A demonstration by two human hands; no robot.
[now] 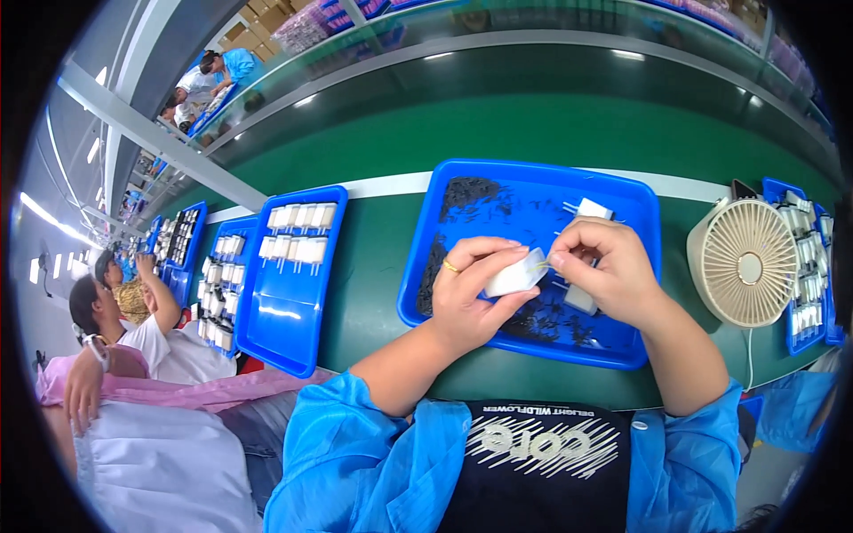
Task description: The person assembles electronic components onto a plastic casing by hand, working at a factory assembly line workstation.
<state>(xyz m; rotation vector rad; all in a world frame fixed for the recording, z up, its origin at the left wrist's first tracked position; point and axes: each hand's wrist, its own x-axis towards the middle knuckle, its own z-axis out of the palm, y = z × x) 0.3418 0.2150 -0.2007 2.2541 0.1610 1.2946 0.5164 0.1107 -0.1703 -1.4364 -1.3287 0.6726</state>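
My left hand [475,289], a ring on one finger, is closed around a white plug adapter [514,274] above a blue tray [410,275]. At the adapter's right end, my right hand [609,266] has its thumb and fingertips pinched together. A thin, pale yellowish bit shows at that pinch; I cannot make out what it is. Inside the tray, another white adapter [593,210] lies beyond my right hand, and one more [579,299] is partly hidden below it. Many small dark slivers [471,193] lie heaped along the tray's left side and scattered over its bottom.
A beige fan [746,262] stands to the right, beside a blue tray of adapters [807,266]. On the left, a tilted blue tray [280,333] holds rows of white adapters [298,218]. People sit close by on the left. A green belt [533,124] runs behind the trays.
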